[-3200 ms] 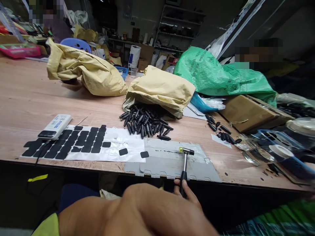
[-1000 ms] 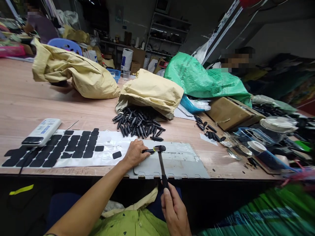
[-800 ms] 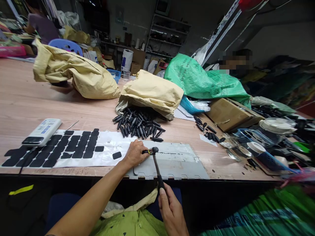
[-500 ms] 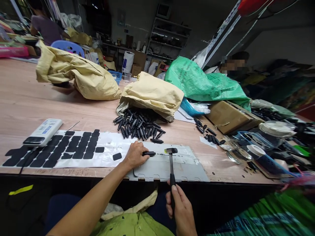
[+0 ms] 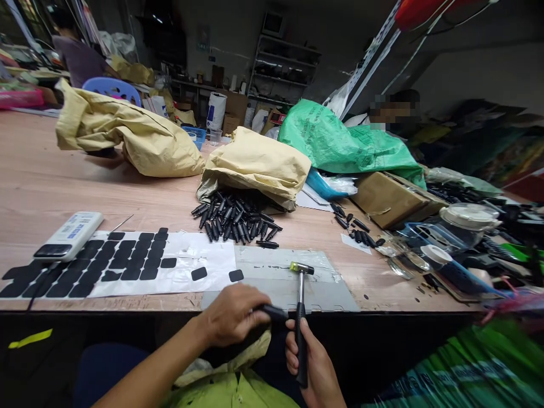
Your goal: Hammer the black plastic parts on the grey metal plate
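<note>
Near front edge of pale wood-grain surface (image 5: 161, 195), pinching slim black cylinder (image 5: 274, 312) in left hand (image 5: 236, 316), gripping black-handled metal-shafted hammer (image 5: 301, 317) in right hand (image 5: 314, 357)

No legible txt, print on grn bag (image 5: 340, 148) blurry.

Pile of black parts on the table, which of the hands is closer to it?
Left. The left hand, holding a black part, is in front of the pile; the right hand, gripping the hammer, is lower in view and farther right.
</note>
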Action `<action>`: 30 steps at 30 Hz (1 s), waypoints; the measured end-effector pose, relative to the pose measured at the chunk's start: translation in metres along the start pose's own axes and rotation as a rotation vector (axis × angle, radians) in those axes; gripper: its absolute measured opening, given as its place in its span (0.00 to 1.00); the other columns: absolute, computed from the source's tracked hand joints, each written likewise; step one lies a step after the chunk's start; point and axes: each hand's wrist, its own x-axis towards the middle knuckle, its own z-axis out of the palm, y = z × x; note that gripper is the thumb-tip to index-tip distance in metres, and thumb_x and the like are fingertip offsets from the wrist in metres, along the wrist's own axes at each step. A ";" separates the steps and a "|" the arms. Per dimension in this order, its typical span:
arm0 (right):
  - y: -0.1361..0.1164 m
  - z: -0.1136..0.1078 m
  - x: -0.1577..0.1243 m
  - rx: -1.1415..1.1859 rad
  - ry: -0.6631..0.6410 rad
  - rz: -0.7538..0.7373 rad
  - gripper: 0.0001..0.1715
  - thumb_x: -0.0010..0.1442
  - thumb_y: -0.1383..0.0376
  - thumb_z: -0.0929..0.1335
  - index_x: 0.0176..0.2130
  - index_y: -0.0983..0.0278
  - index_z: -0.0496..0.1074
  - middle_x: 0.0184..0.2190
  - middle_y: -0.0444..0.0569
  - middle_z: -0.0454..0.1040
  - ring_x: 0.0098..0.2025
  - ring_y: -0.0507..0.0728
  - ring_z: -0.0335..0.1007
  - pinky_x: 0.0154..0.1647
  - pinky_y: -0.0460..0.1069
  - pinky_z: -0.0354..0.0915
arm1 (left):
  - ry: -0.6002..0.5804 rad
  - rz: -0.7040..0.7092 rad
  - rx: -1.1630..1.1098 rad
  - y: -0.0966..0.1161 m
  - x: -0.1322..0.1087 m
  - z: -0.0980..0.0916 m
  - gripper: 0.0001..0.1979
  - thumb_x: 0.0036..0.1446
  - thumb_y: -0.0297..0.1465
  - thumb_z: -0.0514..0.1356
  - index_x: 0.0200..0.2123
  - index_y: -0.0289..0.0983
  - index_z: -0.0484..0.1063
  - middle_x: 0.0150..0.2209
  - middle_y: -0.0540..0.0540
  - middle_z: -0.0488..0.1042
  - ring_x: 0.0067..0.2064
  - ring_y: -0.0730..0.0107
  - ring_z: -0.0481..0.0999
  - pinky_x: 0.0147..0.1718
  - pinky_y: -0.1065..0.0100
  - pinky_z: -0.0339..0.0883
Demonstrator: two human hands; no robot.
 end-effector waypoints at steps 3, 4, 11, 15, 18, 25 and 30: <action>0.000 0.002 -0.002 -0.007 -0.007 -0.007 0.32 0.44 0.42 0.75 0.36 0.63 0.68 0.15 0.35 0.60 0.15 0.45 0.52 0.14 0.41 0.46 | -0.104 -0.017 -0.005 0.011 -0.040 0.010 0.13 0.66 0.37 0.50 0.45 0.39 0.70 0.34 0.46 0.76 0.34 0.66 0.73 0.36 0.67 0.62; 0.000 0.002 -0.002 -0.010 -0.009 -0.008 0.32 0.44 0.42 0.74 0.36 0.63 0.68 0.15 0.35 0.60 0.15 0.45 0.52 0.14 0.41 0.46 | -0.126 -0.085 0.006 0.009 -0.054 0.014 0.13 0.66 0.37 0.50 0.45 0.40 0.71 0.35 0.46 0.76 0.35 0.65 0.74 0.37 0.67 0.62; 0.000 0.005 -0.002 -0.033 -0.001 -0.011 0.33 0.42 0.41 0.75 0.35 0.63 0.68 0.16 0.35 0.59 0.15 0.44 0.50 0.14 0.42 0.45 | -0.361 -0.861 0.199 -0.033 -0.125 0.038 0.15 0.62 0.34 0.53 0.50 0.43 0.72 0.44 0.43 0.78 0.47 0.56 0.77 0.44 0.62 0.67; 0.001 0.002 -0.001 -0.049 -0.005 -0.005 0.33 0.43 0.41 0.74 0.36 0.64 0.68 0.16 0.35 0.59 0.15 0.44 0.50 0.14 0.42 0.45 | -0.394 -0.722 0.125 -0.009 -0.101 0.020 0.13 0.55 0.32 0.59 0.43 0.43 0.76 0.41 0.44 0.78 0.44 0.57 0.77 0.41 0.64 0.67; 0.003 -0.001 0.001 -0.059 -0.013 -0.020 0.33 0.45 0.41 0.74 0.37 0.63 0.68 0.16 0.35 0.59 0.15 0.44 0.50 0.15 0.42 0.44 | -0.193 -0.510 -0.015 0.007 -0.054 -0.007 0.10 0.59 0.35 0.56 0.39 0.42 0.77 0.36 0.47 0.79 0.37 0.65 0.76 0.36 0.68 0.66; 0.004 -0.003 0.004 -0.075 -0.034 -0.028 0.32 0.48 0.41 0.72 0.38 0.63 0.68 0.16 0.35 0.58 0.15 0.44 0.50 0.15 0.42 0.44 | 0.421 -0.967 0.374 -0.063 0.037 -0.078 0.18 0.63 0.44 0.52 0.38 0.37 0.74 0.34 0.43 0.77 0.36 0.61 0.76 0.32 0.66 0.64; 0.005 -0.002 0.004 -0.080 -0.034 -0.046 0.33 0.47 0.40 0.72 0.37 0.63 0.68 0.16 0.35 0.59 0.15 0.44 0.50 0.15 0.42 0.45 | 0.332 -1.183 0.527 -0.095 0.048 -0.091 0.24 0.55 0.54 0.55 0.37 0.38 0.72 0.41 0.38 0.78 0.42 0.52 0.76 0.34 0.64 0.63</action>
